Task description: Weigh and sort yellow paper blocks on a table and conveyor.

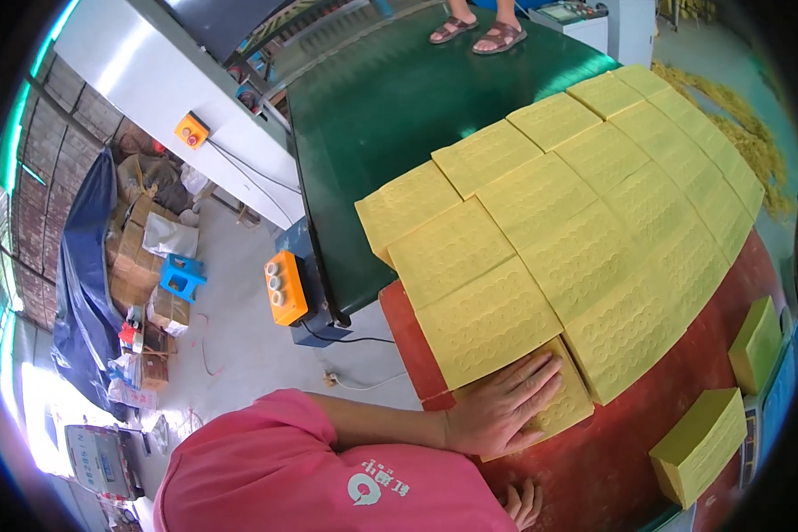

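Note:
My left hand [510, 403] lies flat, with its fingers stretched out, on a small yellow paper stack [567, 403] at the near corner of a large block of stacks. It presses from above without gripping. The block is made of many yellow paper stacks [550, 199] set side by side, their tops embossed with coin-like rings. Low in the picture, my right hand [525, 505] rests on the red tabletop [585, 474], fingers a little apart and nothing seen in them. My pink shirt hides the rest of that hand.
Two loose yellow stacks [700, 443] [755, 346] stand at the right edge. A green surface [355, 177] spreads beyond the block, where another person's sandalled feet [479, 34] stand. At left are an orange button box [285, 288], a grey machine cabinet [151, 80], a blue stool [183, 277] and cartons [133, 257].

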The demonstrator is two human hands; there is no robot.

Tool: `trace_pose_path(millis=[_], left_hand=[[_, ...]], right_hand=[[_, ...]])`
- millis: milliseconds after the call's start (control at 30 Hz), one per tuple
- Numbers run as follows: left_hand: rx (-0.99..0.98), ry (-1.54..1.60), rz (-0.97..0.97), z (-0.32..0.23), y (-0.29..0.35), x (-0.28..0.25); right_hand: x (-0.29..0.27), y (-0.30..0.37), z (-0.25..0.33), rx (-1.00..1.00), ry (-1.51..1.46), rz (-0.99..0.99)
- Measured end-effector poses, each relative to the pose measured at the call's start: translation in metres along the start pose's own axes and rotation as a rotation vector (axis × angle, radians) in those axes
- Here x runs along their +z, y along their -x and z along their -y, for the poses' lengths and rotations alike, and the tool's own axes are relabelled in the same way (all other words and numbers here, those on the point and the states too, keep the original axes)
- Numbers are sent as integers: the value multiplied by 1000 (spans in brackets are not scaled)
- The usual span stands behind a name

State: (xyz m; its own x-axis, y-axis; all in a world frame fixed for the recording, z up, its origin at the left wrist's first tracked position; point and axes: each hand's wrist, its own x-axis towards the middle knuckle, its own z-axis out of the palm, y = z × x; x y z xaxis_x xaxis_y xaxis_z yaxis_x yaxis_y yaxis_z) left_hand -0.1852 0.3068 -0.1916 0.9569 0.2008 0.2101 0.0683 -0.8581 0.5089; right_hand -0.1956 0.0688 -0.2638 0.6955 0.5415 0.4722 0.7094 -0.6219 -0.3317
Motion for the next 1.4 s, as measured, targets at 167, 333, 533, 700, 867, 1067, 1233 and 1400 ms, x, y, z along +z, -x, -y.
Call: trace_pose_path(millis=[167,333,533,700,867,1067,1233,1400], left_hand=[[37,-41,-73,-3,2,4],[59,-77,-115,-3,5,14],[89,-131,-194,4,0,14],[139,-359,-154,15,1,21],[122,-379,-106,7,0,20],[157,-354,-107,-12,23,22],[247,-326,-81,-51,78,28],[313,-324,-23,-103,101,43]], right_hand=[[10,21,-6,29,-62,17],[-8,15,7,45,-131,92],[-11,7,18,110,-393,-41],[-23,28,18,203,-661,-49],[-51,91,35,278,-992,110],[-89,121,24,369,-994,355],[-86,141,17,395,-1016,411],[-67,147,6,896,-1404,608]])
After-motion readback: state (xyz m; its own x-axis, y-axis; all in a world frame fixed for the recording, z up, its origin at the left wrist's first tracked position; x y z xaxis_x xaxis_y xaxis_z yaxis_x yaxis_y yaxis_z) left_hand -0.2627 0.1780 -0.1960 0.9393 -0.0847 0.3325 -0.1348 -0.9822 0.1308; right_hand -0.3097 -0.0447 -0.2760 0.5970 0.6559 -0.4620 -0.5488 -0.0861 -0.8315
